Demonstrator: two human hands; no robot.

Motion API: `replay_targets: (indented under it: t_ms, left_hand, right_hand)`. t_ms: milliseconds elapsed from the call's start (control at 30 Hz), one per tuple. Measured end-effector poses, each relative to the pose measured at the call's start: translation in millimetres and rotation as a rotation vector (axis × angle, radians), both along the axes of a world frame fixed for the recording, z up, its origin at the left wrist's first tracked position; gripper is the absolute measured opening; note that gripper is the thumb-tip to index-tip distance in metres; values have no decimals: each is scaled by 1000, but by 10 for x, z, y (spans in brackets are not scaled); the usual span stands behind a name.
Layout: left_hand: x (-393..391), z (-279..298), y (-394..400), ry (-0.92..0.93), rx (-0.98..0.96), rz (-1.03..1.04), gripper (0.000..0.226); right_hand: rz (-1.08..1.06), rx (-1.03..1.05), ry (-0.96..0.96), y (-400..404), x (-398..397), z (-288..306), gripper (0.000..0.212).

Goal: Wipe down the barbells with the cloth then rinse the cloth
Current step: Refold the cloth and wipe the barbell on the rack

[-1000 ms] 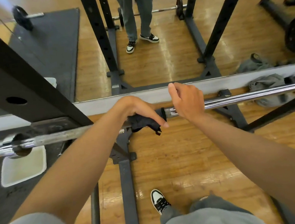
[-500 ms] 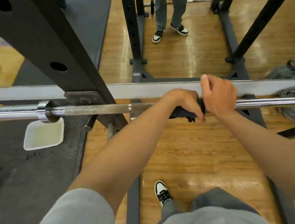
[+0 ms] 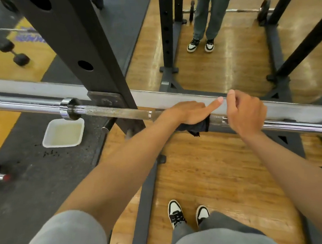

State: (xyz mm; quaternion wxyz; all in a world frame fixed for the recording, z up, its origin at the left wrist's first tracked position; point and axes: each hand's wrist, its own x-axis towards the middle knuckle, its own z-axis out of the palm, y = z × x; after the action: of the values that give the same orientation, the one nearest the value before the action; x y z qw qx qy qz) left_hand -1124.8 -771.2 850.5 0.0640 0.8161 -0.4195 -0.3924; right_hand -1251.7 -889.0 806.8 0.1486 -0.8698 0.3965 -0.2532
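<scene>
Barbell (image 3: 115,112) racked across the uprights, wipe step in hand. Dark cloth (image 3: 197,126) wrapped on the shaft mid-bar; my left hand (image 3: 187,113) presses it there, index finger straight. My right hand (image 3: 245,112) grips the bar just beside it. Next, I reckon: slide cloth along the shaft. Rinse later; tray of water (image 3: 63,133) on the floor mat.

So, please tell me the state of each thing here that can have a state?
barbell: racked, no plates on it
cloth: wrapped on the bar, under the left hand
left hand: grips the cloth, index finger straight
right hand: grips the bar
white tub: holds cloudy liquid
</scene>
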Motion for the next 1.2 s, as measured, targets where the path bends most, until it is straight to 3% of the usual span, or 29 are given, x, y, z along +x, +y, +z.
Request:
replay_targets:
  t_ms: [167, 300, 367, 467, 533, 667, 767, 967, 1033, 1100, 1200]
  left_hand:
    - [-128, -34, -111, 9, 0, 61, 116]
    - [236, 4, 107, 99, 206, 231, 140]
    - [488, -30, 332, 140, 257, 290, 133]
    - [643, -8, 417, 125, 298, 109, 93]
    - [460, 3, 147, 63, 359, -59, 79]
    - [-102, -257, -505, 65, 242, -207, 95]
    - [-152, -271, -586, 114, 202, -203, 102]
    - [423, -85, -295, 260, 534, -137, 86]
    - [482, -60, -213, 260, 515, -136, 66]
    - [377, -43, -244, 191, 454, -200, 60]
    - [19, -114, -312, 86, 159, -189, 52]
  right_hand:
    - [46, 28, 6, -37, -18, 24, 57]
    - [63, 66, 42, -63, -19, 26, 59]
    - [77, 77, 35, -63, -30, 29, 61]
    - [130, 42, 8, -59, -31, 25, 56]
    - [143, 32, 4, -64, -28, 21, 53]
    - [123, 30, -13, -100, -47, 7, 54]
    - [113, 21, -37, -91, -45, 14, 51]
    - [126, 2, -12, -87, -52, 11, 47]
    - [112, -15, 5, -79, -37, 13, 46]
    - [83, -45, 1, -77, -27, 5, 47]
    - [38, -53, -17, -65, -37, -15, 46]
